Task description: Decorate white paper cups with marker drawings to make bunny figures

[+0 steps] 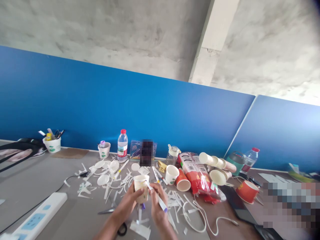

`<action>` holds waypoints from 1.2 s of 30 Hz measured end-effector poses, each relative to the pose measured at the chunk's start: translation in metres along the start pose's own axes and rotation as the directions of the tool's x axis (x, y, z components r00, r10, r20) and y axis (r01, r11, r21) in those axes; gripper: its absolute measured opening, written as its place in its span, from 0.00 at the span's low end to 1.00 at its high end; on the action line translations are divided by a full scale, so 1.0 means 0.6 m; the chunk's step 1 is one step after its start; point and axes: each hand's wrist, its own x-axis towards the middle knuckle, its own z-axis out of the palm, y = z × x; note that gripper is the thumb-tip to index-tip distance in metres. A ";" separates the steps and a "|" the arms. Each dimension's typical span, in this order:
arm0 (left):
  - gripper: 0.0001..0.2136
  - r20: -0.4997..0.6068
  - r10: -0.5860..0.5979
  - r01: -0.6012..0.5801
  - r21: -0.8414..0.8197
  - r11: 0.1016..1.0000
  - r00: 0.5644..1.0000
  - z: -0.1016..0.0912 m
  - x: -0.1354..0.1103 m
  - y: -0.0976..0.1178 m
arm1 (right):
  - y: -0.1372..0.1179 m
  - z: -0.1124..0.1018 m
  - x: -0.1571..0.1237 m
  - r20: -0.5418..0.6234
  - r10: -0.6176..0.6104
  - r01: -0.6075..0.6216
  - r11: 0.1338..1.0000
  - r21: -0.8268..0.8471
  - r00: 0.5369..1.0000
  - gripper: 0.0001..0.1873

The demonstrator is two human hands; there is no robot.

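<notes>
My left hand (133, 197) is wrapped round a white paper cup (140, 181), which stands upright near the middle of the desk. In my right hand (158, 204) is a white marker (162, 202) with a purple end, held like a pen. Its tip points at the cup's upper side; whether it touches cannot be told. Beneath my left forearm lies a pair of scissors (122, 229), partly hidden. A small purple object (143, 206) shows below the cup. Cut paper strips (175, 201) are scattered around both hands.
A power strip (41, 216) lies at the left front. Behind my hands stand a water bottle (122, 146), another paper cup (172, 174) and a glass jar (173, 154). To the right are a red package (195, 170), stacked cups (217, 161) and a white cable (203, 230).
</notes>
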 end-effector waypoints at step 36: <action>0.34 0.004 -0.006 0.006 0.049 0.999 1.000 -0.014 0.010 -0.012 | 0.008 0.003 0.000 -0.009 0.049 -0.048 0.998 0.032 0.999 0.24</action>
